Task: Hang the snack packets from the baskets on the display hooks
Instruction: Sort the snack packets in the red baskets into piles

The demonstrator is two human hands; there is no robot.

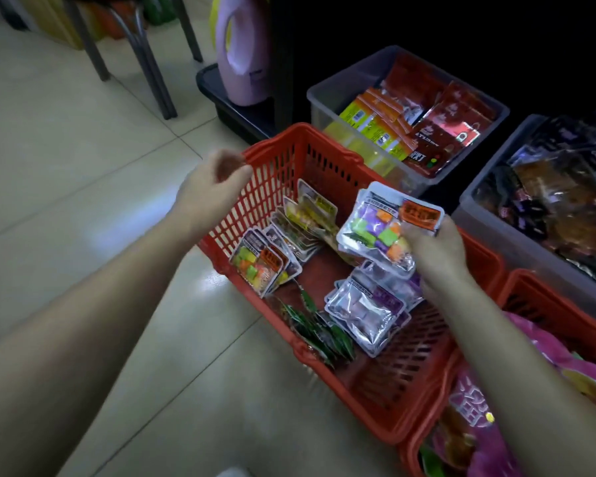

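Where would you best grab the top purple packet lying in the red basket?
Pinch the purple packet by its flat sealed border at the near corner, from above. It lies face-up atop a stack, its rim sticking out free; the puffy middle looks harder to hold. The left hand holds nothing.

The floor [66, 166] is made of big, pale, shiny tiles with thin lines between them. At the top, the grey metal legs [141, 53] of a chair or stool stand on it. Behind the legs are blurry yellow and green things; I cannot tell what they are. A tall pink plastic bottle [243, 63] with a handle stands upright on a low black plastic tray [221, 98]. Just beside the tray is a see-through plastic tub [327, 94] holding red and orange packs [424, 111], some lying flat and some leaning. To the right is a second grey see-through tub [489, 228] full of dark, shiny packs [558, 201]. Behind both tubs it is very dark.
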